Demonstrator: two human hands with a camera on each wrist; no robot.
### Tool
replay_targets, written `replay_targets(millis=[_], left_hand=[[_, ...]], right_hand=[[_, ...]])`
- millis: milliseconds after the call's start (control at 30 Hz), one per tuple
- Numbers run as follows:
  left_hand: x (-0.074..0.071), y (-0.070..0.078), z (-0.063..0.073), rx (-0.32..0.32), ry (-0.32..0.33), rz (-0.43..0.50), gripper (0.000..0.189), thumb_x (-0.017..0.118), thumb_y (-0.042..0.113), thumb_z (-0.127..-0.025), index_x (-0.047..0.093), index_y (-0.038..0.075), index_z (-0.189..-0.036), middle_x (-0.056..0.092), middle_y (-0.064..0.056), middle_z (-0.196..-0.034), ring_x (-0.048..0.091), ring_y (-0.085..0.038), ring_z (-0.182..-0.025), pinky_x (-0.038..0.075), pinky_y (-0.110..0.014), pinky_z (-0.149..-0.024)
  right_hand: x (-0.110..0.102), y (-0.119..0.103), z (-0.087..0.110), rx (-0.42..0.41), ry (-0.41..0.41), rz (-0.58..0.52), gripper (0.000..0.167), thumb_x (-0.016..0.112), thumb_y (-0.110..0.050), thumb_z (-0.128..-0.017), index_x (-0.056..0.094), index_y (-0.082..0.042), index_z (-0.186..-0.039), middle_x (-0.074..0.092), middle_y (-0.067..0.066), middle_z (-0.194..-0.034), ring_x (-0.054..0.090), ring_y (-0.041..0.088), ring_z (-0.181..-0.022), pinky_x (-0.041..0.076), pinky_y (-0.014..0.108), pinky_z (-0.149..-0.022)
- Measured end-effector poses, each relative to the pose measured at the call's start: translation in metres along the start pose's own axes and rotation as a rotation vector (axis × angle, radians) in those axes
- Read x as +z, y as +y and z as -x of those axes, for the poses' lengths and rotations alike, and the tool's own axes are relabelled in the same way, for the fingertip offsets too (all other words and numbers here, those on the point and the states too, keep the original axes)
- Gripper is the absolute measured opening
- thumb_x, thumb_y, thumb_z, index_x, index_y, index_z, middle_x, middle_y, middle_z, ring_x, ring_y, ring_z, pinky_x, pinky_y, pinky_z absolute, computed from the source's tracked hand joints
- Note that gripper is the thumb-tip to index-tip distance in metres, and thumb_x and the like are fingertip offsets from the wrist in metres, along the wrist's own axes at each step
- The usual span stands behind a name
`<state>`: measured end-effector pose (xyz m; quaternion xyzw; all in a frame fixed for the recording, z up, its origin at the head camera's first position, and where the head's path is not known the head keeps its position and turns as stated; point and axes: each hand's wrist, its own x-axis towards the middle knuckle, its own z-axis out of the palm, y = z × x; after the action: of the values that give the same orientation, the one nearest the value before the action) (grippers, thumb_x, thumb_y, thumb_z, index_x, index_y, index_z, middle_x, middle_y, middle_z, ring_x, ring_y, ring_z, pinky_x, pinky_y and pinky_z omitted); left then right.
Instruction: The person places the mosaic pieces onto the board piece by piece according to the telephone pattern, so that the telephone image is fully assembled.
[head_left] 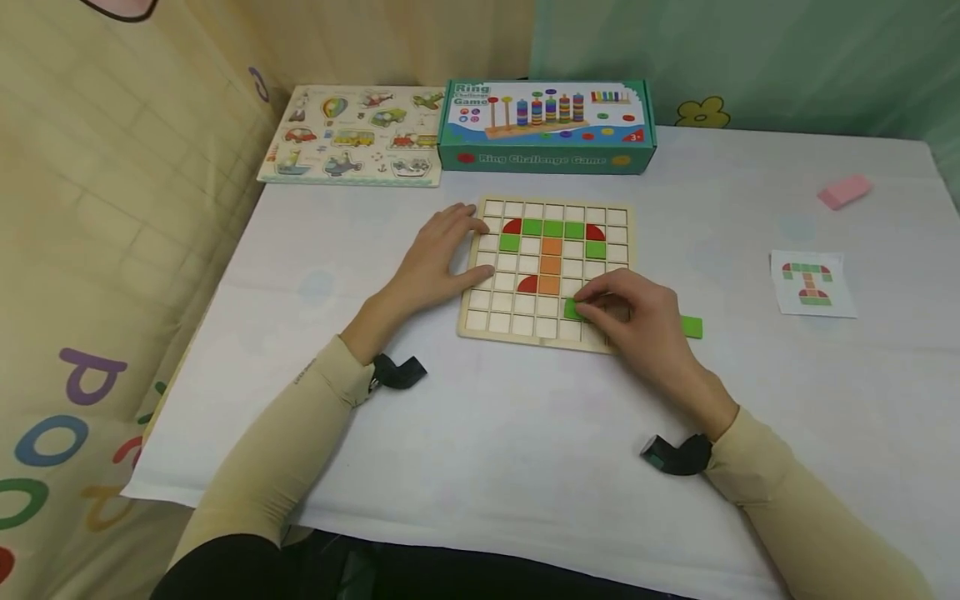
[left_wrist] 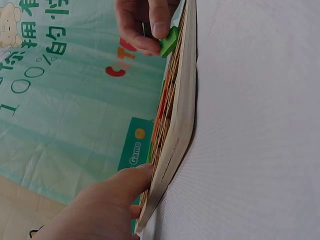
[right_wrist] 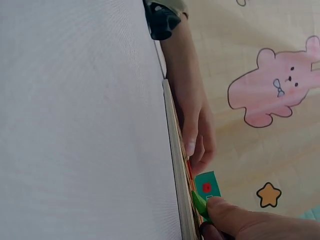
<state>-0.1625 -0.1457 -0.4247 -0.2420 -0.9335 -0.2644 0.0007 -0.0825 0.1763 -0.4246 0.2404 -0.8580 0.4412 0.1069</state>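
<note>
A wooden grid board (head_left: 525, 325) lies on the table with red quarter-round, green square and orange square tiles set in its cells. My right hand (head_left: 648, 325) pinches a green square tile (head_left: 572, 310) between thumb and fingers over the lower part of the board. In the left wrist view that green tile (left_wrist: 169, 42) is tilted at the board's surface. My left hand (head_left: 435, 254) rests at the board's left edge, thumb and fingers spread. Another green tile (head_left: 692, 327) lies on the table beside my right hand, partly hidden by it.
A pattern card (head_left: 813, 302) lies to the right, with a pink block (head_left: 845, 192) beyond it. Behind the board stand a green Ring Challenge Game box (head_left: 543, 158) and a picture puzzle board (head_left: 352, 137). Curtains hang behind and to the left.
</note>
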Motion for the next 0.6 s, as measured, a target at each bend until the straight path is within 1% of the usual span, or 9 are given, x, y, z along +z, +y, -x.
replay_targets(millis=[67,133,267,367,500,600], left_hand=[[-0.0002,-0.0001,0.0002,-0.002,-0.001,0.003,0.056,0.071,0.047,-0.097,0.056,0.013,-0.139,0.036,-0.012,-0.170,0.021,-0.026,-0.162,0.008,-0.041,-0.135],[-0.0002,-0.0001,0.0003,-0.005,-0.003,0.004,0.056,0.072,0.046,-0.097,0.056,0.013,-0.139,0.036,-0.012,-0.170,0.021,-0.026,-0.162,0.008,-0.041,-0.135],[0.0001,-0.0003,0.0004,-0.006,-0.006,0.011,0.056,0.072,0.046,-0.097,0.056,0.013,-0.139,0.035,-0.012,-0.170,0.021,-0.026,-0.163,0.008,-0.042,-0.135],[-0.0004,0.0006,0.0005,-0.006,-0.010,0.011,0.056,0.072,0.047,-0.097,0.056,0.013,-0.139,0.035,-0.012,-0.170,0.020,-0.026,-0.163,0.008,-0.042,-0.135],[-0.0013,0.0013,0.0005,-0.010,-0.011,0.007,0.055,0.071,0.047,-0.097,0.056,0.014,-0.138,0.035,-0.011,-0.170,0.020,-0.025,-0.163,0.007,-0.041,-0.135],[-0.0017,0.0012,0.0004,-0.005,-0.008,0.008,0.055,0.071,0.046,-0.097,0.056,0.014,-0.138,0.036,-0.012,-0.170,0.021,-0.025,-0.163,0.007,-0.041,-0.135]], right_hand=[[0.0008,0.0003,0.0006,-0.033,-0.001,0.019,0.021,0.086,-0.004,-0.086,0.078,-0.011,-0.104,0.075,0.000,-0.102,0.066,0.010,-0.087,0.051,0.015,-0.081],[0.0013,0.0002,0.0012,-0.056,-0.002,0.030,0.024,0.087,-0.003,-0.084,0.078,-0.009,-0.105,0.076,0.001,-0.103,0.066,0.013,-0.089,0.049,0.015,-0.085],[0.0036,-0.0003,0.0014,-0.097,-0.004,0.067,0.026,0.088,-0.002,-0.083,0.078,-0.008,-0.107,0.077,0.004,-0.107,0.070,0.017,-0.100,0.048,0.011,-0.094],[0.0051,-0.0017,0.0005,-0.119,-0.016,0.107,0.024,0.087,-0.004,-0.084,0.079,-0.008,-0.107,0.078,0.004,-0.110,0.071,0.020,-0.108,0.049,0.013,-0.099],[0.0046,-0.0033,-0.0005,-0.136,-0.036,0.131,0.023,0.087,-0.005,-0.085,0.080,-0.009,-0.106,0.079,0.003,-0.110,0.071,0.020,-0.109,0.053,0.021,-0.099],[0.0036,-0.0033,-0.0008,-0.149,-0.055,0.135,0.023,0.087,-0.005,-0.085,0.080,-0.009,-0.106,0.079,0.003,-0.109,0.070,0.020,-0.109,0.053,0.023,-0.098]])
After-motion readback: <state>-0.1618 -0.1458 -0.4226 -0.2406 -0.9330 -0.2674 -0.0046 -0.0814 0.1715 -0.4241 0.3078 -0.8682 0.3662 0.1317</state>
